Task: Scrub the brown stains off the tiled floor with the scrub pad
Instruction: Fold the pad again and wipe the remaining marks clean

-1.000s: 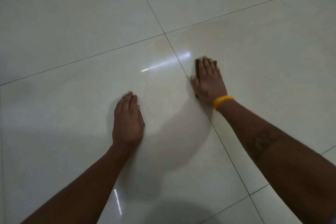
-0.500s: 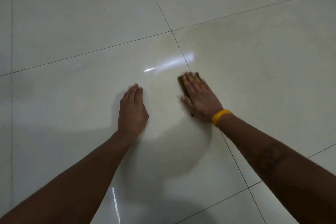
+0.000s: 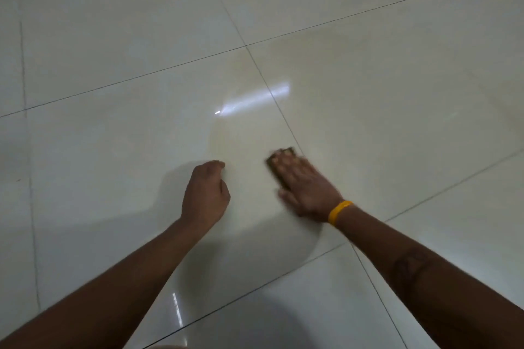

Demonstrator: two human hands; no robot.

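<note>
My right hand [image 3: 306,187], with a yellow band at the wrist, lies flat on a dark scrub pad [image 3: 276,166] and presses it onto the glossy pale tiled floor [image 3: 113,150]; the hand is blurred by motion. Only the pad's far and left edges show past my fingers. A faint brownish film [image 3: 354,79] tints the tiles beyond the pad, around the grout crossing. My left hand [image 3: 205,195] rests on the tile left of the pad, fingers curled down, holding nothing.
Dark grout lines [image 3: 283,116] run diagonally across the floor and cross above the pad. A bright light reflection [image 3: 255,99] lies on the tile ahead of my hands.
My right hand has dragged the pad toward me and leftward, off the grout line onto the near tile. The left hand's fingers have curled from flat.
</note>
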